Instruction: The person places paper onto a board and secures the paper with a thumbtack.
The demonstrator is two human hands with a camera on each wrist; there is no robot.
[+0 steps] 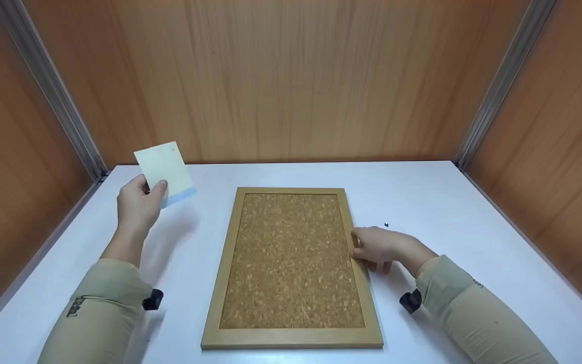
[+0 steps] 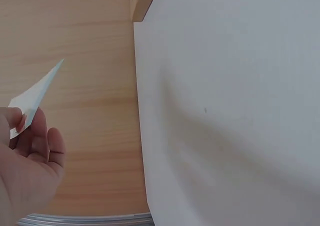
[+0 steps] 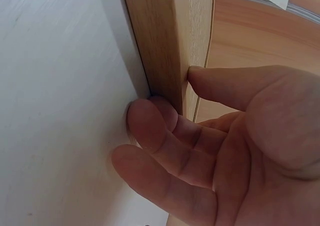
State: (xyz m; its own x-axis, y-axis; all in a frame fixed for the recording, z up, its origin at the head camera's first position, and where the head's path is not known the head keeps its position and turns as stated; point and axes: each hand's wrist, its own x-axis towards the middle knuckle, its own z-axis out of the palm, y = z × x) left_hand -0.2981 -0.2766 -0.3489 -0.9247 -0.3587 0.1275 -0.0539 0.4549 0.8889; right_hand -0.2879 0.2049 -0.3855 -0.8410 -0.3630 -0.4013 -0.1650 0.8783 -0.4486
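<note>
My left hand [image 1: 139, 205] pinches a pale yellow paper note [image 1: 163, 164] with a light blue strip along its lower edge, raised above the back left of the table. Thumb and fingers hold the note near its lower left corner; in the left wrist view the note [image 2: 36, 97] appears almost edge-on. A cork board [image 1: 293, 263] in a wooden frame lies flat at the table's middle. My right hand [image 1: 384, 246] grips the right side of its frame [image 3: 155, 41], thumb on the top face and fingers curled against the side near the tabletop.
A tiny dark object [image 1: 386, 224] lies on the white table [image 1: 452, 202] just beyond my right hand. Wood-grain panels [image 1: 296, 81] enclose the table at the back and both sides, with metal posts [image 1: 505, 76] in the corners.
</note>
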